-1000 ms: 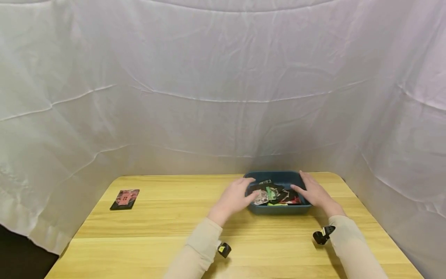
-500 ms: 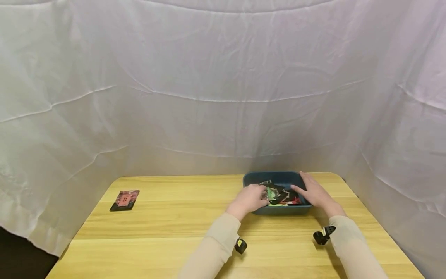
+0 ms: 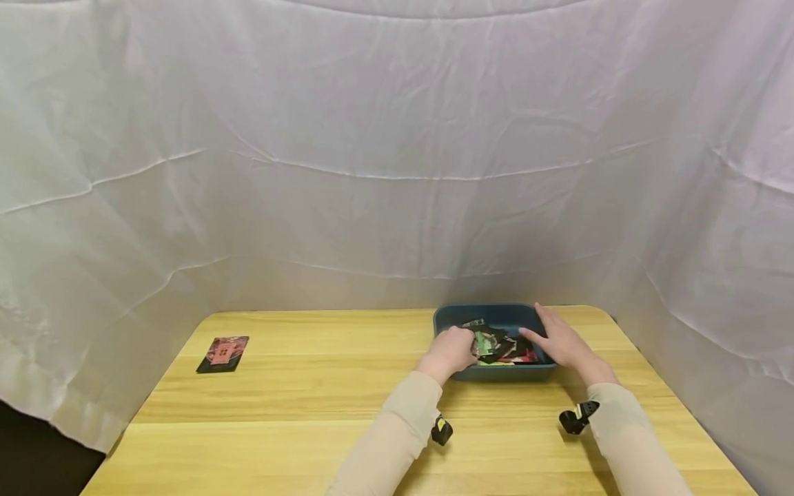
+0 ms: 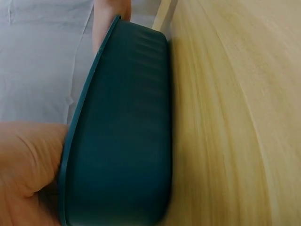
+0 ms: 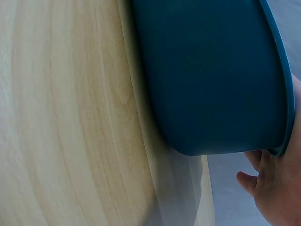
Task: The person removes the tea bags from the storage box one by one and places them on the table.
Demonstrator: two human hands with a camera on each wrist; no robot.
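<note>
"Where are the packets [image 3: 486, 345]?"
"They are heaped inside the blue bin [image 3: 505, 374], near the far edge of the desk [image 3: 279, 413]."
"And the left grip [image 3: 449, 350]?"
"It is bent over the left rim; with fingertips hidden, whether anything is held cannot be told."
"The right grip [image 3: 563, 345]?"
"The bin's right rim is held by it. Well apart, a black-and-red pack [image 3: 222, 354] is seen at left."

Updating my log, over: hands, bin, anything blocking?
Left hand reaches into blue bin, fingertips hidden. Right hand at its right side. Packets inside. Nothing visibly blocking.
</note>
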